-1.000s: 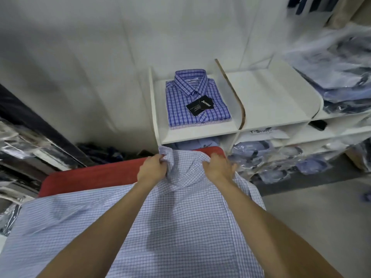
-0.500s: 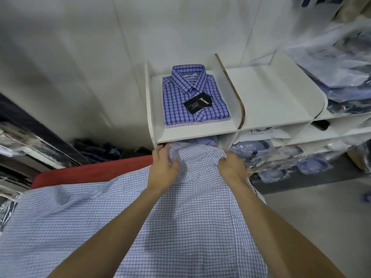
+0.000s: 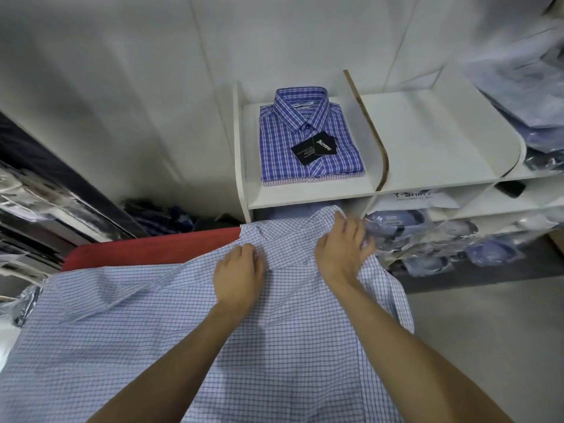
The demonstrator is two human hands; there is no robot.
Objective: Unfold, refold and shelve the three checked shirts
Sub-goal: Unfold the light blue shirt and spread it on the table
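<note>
Lying spread across the lower half of the frame, the pale shirt (image 3: 189, 331) runs lengthwise toward you, collar pointing up at the shelf (image 3: 308, 196). Your left hand (image 3: 239, 277) rests on the cloth below the collar, fingers curled. Your right hand (image 3: 343, 250) pinches the collar's right end. A folded blue shirt (image 3: 308, 132) sits on the shelf, collar pointing away from you.

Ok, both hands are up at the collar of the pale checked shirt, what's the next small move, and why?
Probably flatten the collar and square it. The pale checked shirt lies spread, back up, over the red surface; the left hand rests below the collar, the right hand holds its rumpled right end.
</note>
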